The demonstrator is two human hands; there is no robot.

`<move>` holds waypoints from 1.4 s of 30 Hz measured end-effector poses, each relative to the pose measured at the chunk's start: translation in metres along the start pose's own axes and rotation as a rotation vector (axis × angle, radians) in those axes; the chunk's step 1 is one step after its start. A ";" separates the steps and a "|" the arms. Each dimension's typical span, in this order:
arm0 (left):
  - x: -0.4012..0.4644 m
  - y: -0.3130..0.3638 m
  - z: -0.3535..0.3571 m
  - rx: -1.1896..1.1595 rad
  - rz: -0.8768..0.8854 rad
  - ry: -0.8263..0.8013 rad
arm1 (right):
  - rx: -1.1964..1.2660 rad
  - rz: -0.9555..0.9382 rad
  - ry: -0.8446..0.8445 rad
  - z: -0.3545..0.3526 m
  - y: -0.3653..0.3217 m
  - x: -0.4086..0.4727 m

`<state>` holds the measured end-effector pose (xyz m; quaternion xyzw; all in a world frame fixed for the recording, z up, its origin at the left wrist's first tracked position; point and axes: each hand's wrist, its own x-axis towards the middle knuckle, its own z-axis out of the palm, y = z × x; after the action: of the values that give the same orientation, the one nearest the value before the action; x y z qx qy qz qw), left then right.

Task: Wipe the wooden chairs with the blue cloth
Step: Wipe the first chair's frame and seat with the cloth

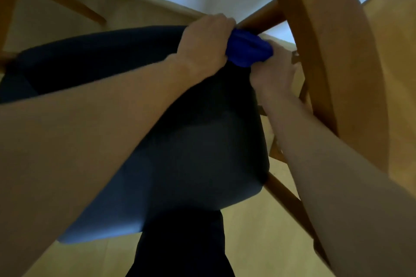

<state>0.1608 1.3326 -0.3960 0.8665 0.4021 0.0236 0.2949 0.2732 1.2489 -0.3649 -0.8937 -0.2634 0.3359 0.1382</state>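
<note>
Both hands' grip on bunched blue cloth

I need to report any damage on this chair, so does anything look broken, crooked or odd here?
Nothing stands out. The left hand and right hand hold the bunched blue cloth by a wooden chair rail, above the dark blue padded seat. No visible damage.

Left hand and right hand are gripping a bunched bright blue cloth beside a curved wooden chair back, above its dark blue padded seat.
</note>
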 end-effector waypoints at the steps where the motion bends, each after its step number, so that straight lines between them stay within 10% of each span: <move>1: -0.005 0.000 0.005 0.003 -0.015 0.024 | -0.005 -0.012 -0.016 0.001 0.005 -0.005; 10: -0.148 0.015 0.037 -0.096 0.104 -0.188 | 0.004 -0.104 -0.006 0.020 0.089 -0.116; 17: -0.024 -0.018 -0.023 0.069 0.143 0.043 | 0.259 -0.099 0.124 0.002 -0.005 -0.045; 23: 0.013 -0.033 -0.014 0.024 0.085 -0.079 | 0.213 -0.128 0.137 0.043 -0.001 -0.031; 34: -0.144 -0.009 0.001 -0.100 0.106 -0.320 | -0.010 -0.132 -0.181 0.019 0.070 -0.130; 42: -0.078 -0.079 -0.054 0.034 -0.066 0.056 | -0.155 -0.599 -0.074 0.059 -0.034 -0.037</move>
<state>0.0394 1.3432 -0.3779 0.8565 0.4391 0.0314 0.2696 0.1974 1.2606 -0.3740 -0.7712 -0.5449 0.2914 0.1528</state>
